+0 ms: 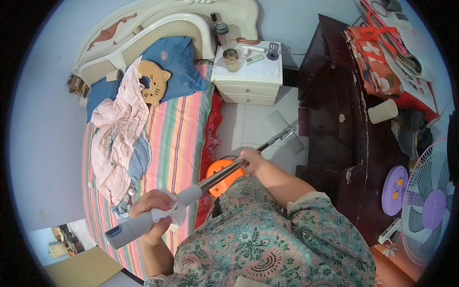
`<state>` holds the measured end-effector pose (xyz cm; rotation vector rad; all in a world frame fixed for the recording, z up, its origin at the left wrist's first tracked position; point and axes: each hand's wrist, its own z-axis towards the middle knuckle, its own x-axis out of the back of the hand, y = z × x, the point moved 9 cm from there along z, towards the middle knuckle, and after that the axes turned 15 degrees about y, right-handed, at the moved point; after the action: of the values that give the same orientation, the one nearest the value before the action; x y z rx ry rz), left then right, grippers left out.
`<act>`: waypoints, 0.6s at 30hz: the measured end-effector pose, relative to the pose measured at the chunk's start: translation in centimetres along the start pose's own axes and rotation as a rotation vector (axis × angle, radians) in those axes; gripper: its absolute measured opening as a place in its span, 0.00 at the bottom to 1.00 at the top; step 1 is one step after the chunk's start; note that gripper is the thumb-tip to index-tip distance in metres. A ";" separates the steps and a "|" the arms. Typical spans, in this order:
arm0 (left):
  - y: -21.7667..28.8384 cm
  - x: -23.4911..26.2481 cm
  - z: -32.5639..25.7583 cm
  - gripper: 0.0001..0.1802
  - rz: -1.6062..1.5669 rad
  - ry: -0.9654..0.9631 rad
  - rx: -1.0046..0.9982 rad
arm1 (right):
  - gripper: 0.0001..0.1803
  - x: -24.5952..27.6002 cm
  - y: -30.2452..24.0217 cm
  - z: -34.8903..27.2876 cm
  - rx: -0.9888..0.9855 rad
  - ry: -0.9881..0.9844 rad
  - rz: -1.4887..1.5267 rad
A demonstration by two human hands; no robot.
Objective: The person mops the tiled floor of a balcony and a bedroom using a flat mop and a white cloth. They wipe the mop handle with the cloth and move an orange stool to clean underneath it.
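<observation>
A flat mop (224, 178) slants across the view, from its thick grey handle at lower left to its flat grey head on the floor tiles. My left hand (154, 210) is closed around the grey handle, with a crumpled white tissue (175, 213) caught between fingers and grip. Farther along, my right hand (251, 161) wraps round the metal pole. The mop head (287, 132) lies on the tiles between the nightstand and the dark cabinet. Beneath the pole is an orange round object with dark holes (220, 170), partly hidden by my patterned clothing.
At left stands a bed with a striped sheet (174, 138), a pink blanket (114, 124) and a cat-faced neck pillow (154, 81). A white nightstand (247, 88) holds bottles and remotes. The dark wooden cabinet (330, 110) borders the right, near a purple-centred fan (434, 209).
</observation>
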<state>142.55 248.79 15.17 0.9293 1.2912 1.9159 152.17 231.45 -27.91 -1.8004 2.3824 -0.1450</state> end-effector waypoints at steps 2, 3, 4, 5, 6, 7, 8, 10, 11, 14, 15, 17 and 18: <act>-0.3 2.8 -1.1 0.12 0.018 0.090 0.015 | 0.47 -1.7 2.7 1.5 0.008 0.034 -0.115; -0.4 4.6 -1.8 0.12 0.023 0.162 0.044 | 0.47 -2.8 4.6 2.6 0.029 0.055 -0.250; -0.5 6.2 -2.4 0.12 0.028 0.230 0.072 | 0.46 -3.9 5.9 3.4 0.040 0.068 -0.358; -0.3 7.5 -3.1 0.13 0.045 0.270 0.095 | 0.46 -5.3 6.9 2.9 0.047 0.067 -0.452; -0.1 8.6 -3.7 0.13 0.060 0.308 0.117 | 0.47 -6.7 7.8 2.1 0.043 -0.003 -0.426; 0.2 9.5 -4.2 0.13 0.075 0.347 0.140 | 0.48 -8.0 8.8 0.9 0.038 -0.073 -0.401; 0.9 9.4 -4.4 0.13 0.040 0.372 0.108 | 0.49 -8.8 9.2 -0.2 0.037 -0.135 -0.375; 1.1 11.4 -5.5 0.14 -0.027 0.491 0.142 | 0.48 -9.9 8.5 -2.9 0.038 -0.223 -0.340; 1.4 12.3 -6.0 0.15 -0.049 0.546 0.162 | 0.45 -10.3 7.9 -4.6 0.040 -0.250 -0.335; 1.3 11.2 -5.9 0.21 0.094 0.541 0.090 | 0.35 -10.8 3.6 -8.6 0.193 -0.106 -0.288; 0.7 10.3 -5.9 0.22 0.131 0.543 0.088 | 0.36 -11.5 2.8 -7.4 0.215 -0.182 -0.315; -0.2 6.5 -4.9 0.24 0.132 0.465 0.046 | 0.37 -11.9 0.7 -2.6 0.245 -0.321 -0.370; -1.0 5.5 -4.7 0.23 0.250 0.391 -0.034 | 0.41 -12.1 0.0 -1.3 0.204 -0.340 -0.358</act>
<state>135.76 251.32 14.08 0.7495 1.4043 2.3966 155.17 243.07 -25.85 -1.9521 1.7425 -0.1064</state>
